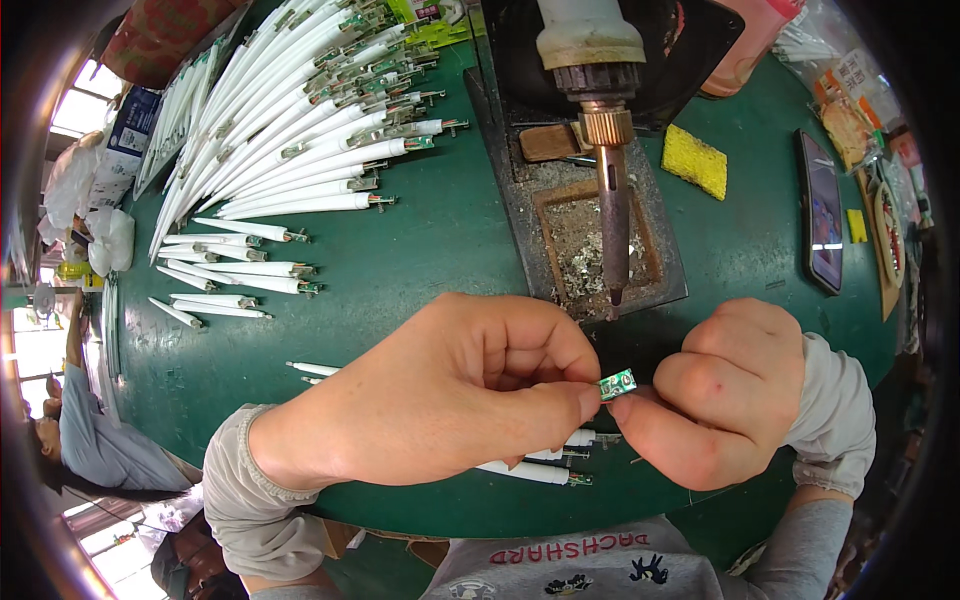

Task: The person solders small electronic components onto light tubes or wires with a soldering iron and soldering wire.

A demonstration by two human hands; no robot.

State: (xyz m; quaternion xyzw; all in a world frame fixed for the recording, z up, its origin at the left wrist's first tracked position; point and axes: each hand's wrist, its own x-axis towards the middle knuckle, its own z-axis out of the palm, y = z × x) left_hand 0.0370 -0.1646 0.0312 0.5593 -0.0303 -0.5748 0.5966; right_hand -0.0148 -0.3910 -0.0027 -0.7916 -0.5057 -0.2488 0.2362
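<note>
A small green circuit board [618, 384] is pinched between the thumb and forefinger of my left hand [460, 385]. My right hand [715, 400] is curled closed, its thumb tip against the lower edge of the board; whatever its fingers hold is hidden. Just beyond the board, a soldering iron [613, 220] points straight down, its dark tip over a tray of solder scraps [545, 225]. Under my hands, several slim white tubes [525, 471] with circuit board ends lie partly covered on the green table [400, 265].
A large fan of white tubes with circuit ends [300, 120] spreads over the far left, with shorter ones [240, 268] nearer. Right of the iron are a yellow sponge [695, 162], a phone [822, 212] and a pink container [750, 45]. Another person [115, 435] is at the left edge.
</note>
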